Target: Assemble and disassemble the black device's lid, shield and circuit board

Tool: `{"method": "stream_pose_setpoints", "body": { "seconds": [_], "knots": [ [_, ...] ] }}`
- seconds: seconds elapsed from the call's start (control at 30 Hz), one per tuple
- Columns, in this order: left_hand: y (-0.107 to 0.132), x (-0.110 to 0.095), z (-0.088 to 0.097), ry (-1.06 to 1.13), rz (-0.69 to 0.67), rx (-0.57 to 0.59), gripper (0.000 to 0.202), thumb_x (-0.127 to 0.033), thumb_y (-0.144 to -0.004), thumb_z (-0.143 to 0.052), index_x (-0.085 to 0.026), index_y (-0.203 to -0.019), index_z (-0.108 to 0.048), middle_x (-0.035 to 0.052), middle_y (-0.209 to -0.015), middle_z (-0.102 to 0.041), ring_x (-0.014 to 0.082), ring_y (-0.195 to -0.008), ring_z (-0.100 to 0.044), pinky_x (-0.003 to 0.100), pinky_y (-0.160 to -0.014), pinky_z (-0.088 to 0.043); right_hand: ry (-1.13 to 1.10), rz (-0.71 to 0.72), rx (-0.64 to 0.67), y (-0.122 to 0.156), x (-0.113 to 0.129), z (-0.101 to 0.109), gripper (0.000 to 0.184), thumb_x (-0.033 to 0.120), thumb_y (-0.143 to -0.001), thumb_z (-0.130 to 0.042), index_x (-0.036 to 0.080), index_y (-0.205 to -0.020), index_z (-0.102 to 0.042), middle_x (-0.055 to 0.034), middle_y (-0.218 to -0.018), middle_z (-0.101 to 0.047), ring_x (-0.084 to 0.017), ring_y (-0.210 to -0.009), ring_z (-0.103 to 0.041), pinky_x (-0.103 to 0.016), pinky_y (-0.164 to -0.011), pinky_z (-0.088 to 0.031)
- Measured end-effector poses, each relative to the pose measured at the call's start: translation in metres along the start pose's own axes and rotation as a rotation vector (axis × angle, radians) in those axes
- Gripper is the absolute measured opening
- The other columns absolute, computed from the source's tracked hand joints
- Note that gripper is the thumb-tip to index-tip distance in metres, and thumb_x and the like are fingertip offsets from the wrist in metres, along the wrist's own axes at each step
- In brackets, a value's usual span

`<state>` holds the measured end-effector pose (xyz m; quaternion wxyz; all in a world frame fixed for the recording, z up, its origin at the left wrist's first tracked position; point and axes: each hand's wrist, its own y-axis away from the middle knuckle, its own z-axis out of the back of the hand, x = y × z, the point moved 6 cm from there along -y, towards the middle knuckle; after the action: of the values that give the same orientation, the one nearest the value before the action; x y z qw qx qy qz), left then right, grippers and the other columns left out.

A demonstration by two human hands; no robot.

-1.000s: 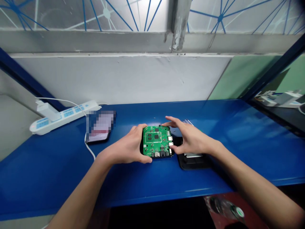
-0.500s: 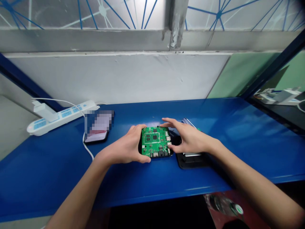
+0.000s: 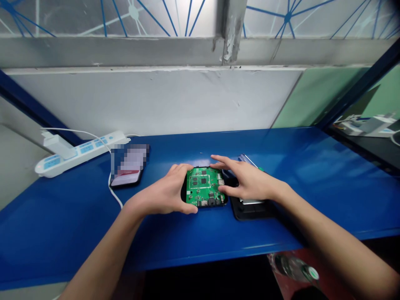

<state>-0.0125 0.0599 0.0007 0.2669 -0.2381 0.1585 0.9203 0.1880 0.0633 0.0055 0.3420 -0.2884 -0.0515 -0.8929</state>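
A green circuit board (image 3: 200, 192) sits level in a shallow black case (image 3: 183, 192) at the middle of the blue table. My left hand (image 3: 167, 189) grips the case from the left, fingers at its far corner and thumb along its near edge. On the other side, my right hand (image 3: 246, 179) has its thumb on the ports at the board's right edge and bent fingers by the far right corner. Under and beyond the right hand lie a black cover (image 3: 251, 213) and a shiny silver-edged item, partly hidden by that hand.
A phone (image 3: 129, 168) lies at the left, its screen blurred, with a white cable (image 3: 113, 196) beside it. Behind stands a white power strip (image 3: 84, 152) with a plug in it. A plastic bottle (image 3: 295, 268) is below the table's front edge (image 3: 218, 261).
The right thumb has shifted slightly left onto the board's port edge. The board's right side appears to sit lower in the case. My left hand keeps its hold.
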Motion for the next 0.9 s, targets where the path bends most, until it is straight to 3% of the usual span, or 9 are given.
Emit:
{"method": "stream_pose_setpoints", "body": {
  "seconds": [0.3, 0.57, 0.67, 0.8, 0.9],
  "knots": [
    [-0.001, 0.003, -0.001, -0.020, 0.000, -0.008, 0.079, -0.050, -0.065, -0.081, -0.022, -0.129, -0.043, 0.0116, -0.129, -0.050, 0.0361, -0.122, -0.052, 0.051, -0.101, -0.047, 0.010, -0.005, -0.003, 0.001, -0.002, -0.001, 0.082, 0.035, -0.088, -0.064, 0.022, -0.158, -0.024, -0.0103, -0.147, -0.059, -0.032, -0.131, -0.059, -0.053, -0.107, -0.051],
    [-0.002, 0.005, -0.003, -0.031, -0.035, 0.024, 0.071, -0.052, -0.068, -0.080, -0.021, -0.122, -0.047, 0.0146, -0.142, -0.044, 0.0361, -0.135, -0.040, 0.052, -0.110, -0.041, 0.028, 0.016, -0.029, 0.000, -0.004, -0.001, 0.076, 0.038, -0.091, -0.062, 0.022, -0.157, -0.028, -0.0073, -0.145, -0.061, -0.029, -0.131, -0.059, -0.049, -0.109, -0.050],
    [-0.002, 0.005, -0.003, -0.030, -0.041, 0.014, 0.072, -0.054, -0.067, -0.081, -0.021, -0.121, -0.047, 0.0145, -0.144, -0.043, 0.0366, -0.136, -0.039, 0.053, -0.110, -0.041, 0.065, -0.030, -0.160, -0.001, -0.009, 0.010, 0.065, 0.036, -0.093, -0.059, 0.022, -0.152, -0.037, -0.0073, -0.136, -0.067, -0.027, -0.122, -0.065, -0.046, -0.102, -0.054],
    [-0.001, 0.003, -0.002, -0.018, -0.040, 0.016, 0.066, -0.051, -0.068, -0.080, -0.021, -0.118, -0.049, 0.0141, -0.142, -0.045, 0.0359, -0.134, -0.042, 0.053, -0.108, -0.043, 0.116, -0.178, -0.461, 0.004, -0.023, 0.037, 0.048, 0.035, -0.094, -0.055, 0.019, -0.139, -0.053, -0.0088, -0.117, -0.075, -0.024, -0.104, -0.071, -0.041, -0.089, -0.058],
    [-0.001, 0.001, -0.001, -0.023, -0.045, 0.017, 0.063, -0.048, -0.069, -0.079, -0.021, -0.117, -0.049, 0.0141, -0.141, -0.045, 0.0354, -0.133, -0.043, 0.053, -0.107, -0.044, 0.184, -0.295, -0.586, 0.009, -0.034, 0.051, 0.041, 0.036, -0.094, -0.054, 0.017, -0.130, -0.060, -0.0082, -0.107, -0.076, -0.023, -0.095, -0.073, -0.037, -0.079, -0.058]
  ]
}}
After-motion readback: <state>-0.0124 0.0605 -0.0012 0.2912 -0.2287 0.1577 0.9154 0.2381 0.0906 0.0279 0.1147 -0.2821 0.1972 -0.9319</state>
